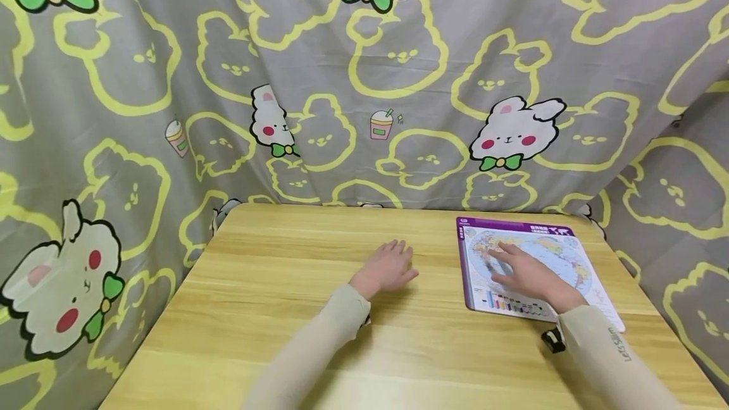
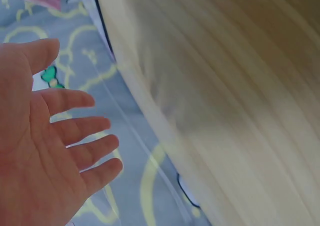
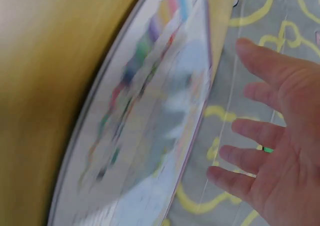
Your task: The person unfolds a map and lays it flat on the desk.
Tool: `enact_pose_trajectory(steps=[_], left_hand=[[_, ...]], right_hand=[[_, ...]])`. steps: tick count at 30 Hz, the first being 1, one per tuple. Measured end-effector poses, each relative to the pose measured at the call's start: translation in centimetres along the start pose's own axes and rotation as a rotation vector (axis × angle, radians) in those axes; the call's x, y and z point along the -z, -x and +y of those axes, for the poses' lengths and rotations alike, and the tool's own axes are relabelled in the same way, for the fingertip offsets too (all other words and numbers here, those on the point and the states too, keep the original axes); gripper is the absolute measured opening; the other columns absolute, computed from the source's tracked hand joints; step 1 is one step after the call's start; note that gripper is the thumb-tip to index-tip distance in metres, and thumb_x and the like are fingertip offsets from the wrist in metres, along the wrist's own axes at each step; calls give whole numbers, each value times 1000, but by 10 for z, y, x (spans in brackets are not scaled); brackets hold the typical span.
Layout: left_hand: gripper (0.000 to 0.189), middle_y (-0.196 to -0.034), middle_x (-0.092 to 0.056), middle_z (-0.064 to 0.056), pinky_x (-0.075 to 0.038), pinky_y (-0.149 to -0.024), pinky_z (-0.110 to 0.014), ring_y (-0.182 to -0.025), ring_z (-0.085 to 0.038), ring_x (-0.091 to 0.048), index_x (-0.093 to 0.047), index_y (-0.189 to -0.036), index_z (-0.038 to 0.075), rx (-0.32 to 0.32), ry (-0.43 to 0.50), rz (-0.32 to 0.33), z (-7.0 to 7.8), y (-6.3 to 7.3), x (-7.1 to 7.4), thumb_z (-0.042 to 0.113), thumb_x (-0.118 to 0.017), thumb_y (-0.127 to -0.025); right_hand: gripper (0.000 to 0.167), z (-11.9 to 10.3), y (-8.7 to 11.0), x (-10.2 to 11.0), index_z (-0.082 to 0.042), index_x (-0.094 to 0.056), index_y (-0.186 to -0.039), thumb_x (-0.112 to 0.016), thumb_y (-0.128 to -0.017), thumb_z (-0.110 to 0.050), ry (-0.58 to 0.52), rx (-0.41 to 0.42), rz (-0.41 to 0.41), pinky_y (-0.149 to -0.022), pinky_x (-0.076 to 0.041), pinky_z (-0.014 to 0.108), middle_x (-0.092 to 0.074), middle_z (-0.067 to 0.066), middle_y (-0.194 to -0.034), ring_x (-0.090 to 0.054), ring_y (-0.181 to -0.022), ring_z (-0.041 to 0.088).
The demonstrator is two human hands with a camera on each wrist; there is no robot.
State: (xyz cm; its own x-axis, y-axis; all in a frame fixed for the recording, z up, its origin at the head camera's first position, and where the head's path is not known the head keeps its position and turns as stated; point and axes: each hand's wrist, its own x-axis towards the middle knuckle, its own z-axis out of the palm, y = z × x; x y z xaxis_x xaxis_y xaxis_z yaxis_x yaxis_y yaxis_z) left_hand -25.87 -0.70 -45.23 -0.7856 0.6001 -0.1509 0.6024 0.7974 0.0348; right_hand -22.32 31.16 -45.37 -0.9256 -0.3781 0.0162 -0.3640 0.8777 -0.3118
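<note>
A world map board with a purple top border lies on the right part of the wooden table. My right hand is held over the board, fingers spread and nothing in them; in the right wrist view its palm and the blurred board both show. Left of the board, my left hand hovers above the table with its fingers extended. The left wrist view shows that palm bare, the fingers apart and holding nothing.
The wooden table runs back to a grey curtain printed with yellow outlines and white cartoon animals. More of this cloth hangs along the left and right sides. A small black device sits under the right wrist.
</note>
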Motion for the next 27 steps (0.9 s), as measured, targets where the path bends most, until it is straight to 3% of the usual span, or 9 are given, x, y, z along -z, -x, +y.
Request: enact_pose_trajectory(steps=[9,20,27], left_hand=[[64,-153,-26,-11,-21,-113,-38,-140,-25,-23,-31,-148,10,-67,-68,12,40,-15,0,50,-36,-99],[72,-156,-19,-3,-20,-113,-34,-142,-18,-16,-25,-151,19,-82,-79,-44,95,-35,-5,61,-36,-94],[73,-156,-17,1,-19,-113,-33,-142,-14,-13,-23,-151,24,-90,-146,-78,117,-44,-13,65,-33,-92]], right_hand=[[62,34,35,6,7,-50,-132,-71,-85,-28,47,7,5,-89,-38,65,-38,39,-134,-44,-113,55],[74,77,77,10,11,-52,-127,-75,-78,-39,27,-43,-7,-87,-34,70,-37,44,-129,-36,-113,63],[77,97,93,7,11,-55,-124,-77,-75,-43,48,-35,-21,-85,-38,67,-38,45,-127,-41,-110,62]])
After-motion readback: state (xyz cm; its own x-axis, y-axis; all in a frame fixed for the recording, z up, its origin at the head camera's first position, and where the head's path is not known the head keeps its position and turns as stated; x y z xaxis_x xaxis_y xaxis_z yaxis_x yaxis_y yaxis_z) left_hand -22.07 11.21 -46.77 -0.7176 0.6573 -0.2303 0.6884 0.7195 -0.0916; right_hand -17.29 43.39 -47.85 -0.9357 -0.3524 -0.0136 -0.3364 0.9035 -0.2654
